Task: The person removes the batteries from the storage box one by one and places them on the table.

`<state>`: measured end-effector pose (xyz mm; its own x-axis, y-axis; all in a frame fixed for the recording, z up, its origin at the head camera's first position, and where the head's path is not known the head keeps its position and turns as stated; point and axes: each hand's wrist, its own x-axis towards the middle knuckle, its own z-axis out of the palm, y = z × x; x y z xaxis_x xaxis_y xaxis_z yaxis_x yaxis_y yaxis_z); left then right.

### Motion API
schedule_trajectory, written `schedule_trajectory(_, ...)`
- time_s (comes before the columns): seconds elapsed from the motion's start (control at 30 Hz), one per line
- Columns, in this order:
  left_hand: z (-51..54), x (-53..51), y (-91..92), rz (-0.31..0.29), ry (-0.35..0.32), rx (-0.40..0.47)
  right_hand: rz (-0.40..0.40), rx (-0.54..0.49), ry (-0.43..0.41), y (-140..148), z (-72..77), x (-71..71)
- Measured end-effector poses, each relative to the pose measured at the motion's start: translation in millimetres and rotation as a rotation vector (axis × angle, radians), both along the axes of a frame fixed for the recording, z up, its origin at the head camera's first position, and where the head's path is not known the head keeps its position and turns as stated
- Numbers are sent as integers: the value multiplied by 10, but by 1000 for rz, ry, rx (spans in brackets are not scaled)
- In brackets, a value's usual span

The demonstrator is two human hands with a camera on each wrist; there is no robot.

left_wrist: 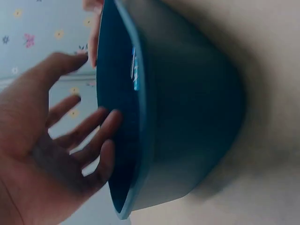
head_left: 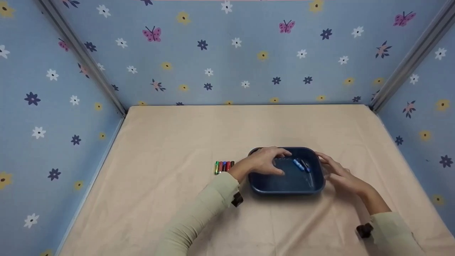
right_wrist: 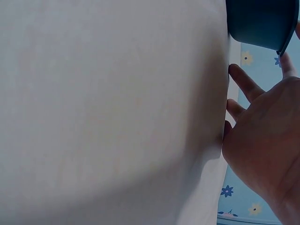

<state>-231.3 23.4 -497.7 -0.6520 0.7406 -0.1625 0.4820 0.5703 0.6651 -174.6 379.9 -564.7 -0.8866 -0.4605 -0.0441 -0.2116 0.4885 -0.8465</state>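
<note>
A dark blue tub [head_left: 284,193] stands on the cloth, with a few blue and dark batteries [head_left: 301,165] lying in its right part. Over the tub's left side hovers my left hand [head_left: 265,161], its fingers loosely bent and nothing held. In the left wrist view, the left hand [left_wrist: 51,136] is at the tub's rim [left_wrist: 145,93], fingertips reaching over the opening. My right hand [head_left: 343,176] is at the tub's right side, a fingertip touching the rim. The right wrist view shows the right hand [right_wrist: 267,126] with spread fingers, several of them resting on the cloth.
A row of several coloured batteries [head_left: 224,166] lies on the cloth left of the tub, partly behind my left wrist. The beige cloth [head_left: 170,142] covers the table. Blue flowered panels [head_left: 227,53] enclose it at the back and both sides.
</note>
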Motion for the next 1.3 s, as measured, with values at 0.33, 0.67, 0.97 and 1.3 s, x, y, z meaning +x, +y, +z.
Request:
schedule_trajectory(0.33,-40,-191,125,-83,-136,34,-15,7,-24,5,18,14)
schedule_trajectory(0.67,-104,-370,217,-127,-206,6,-30,18,-40,8,24,31)
schedule_trajectory(0.97,-148,-472,339,-202,-299,77,-22,32,-29,0,25,11)
schedule_trajectory(1.3,-244,-444,443,-207,-261,42,6,10,-6,17,6,10)
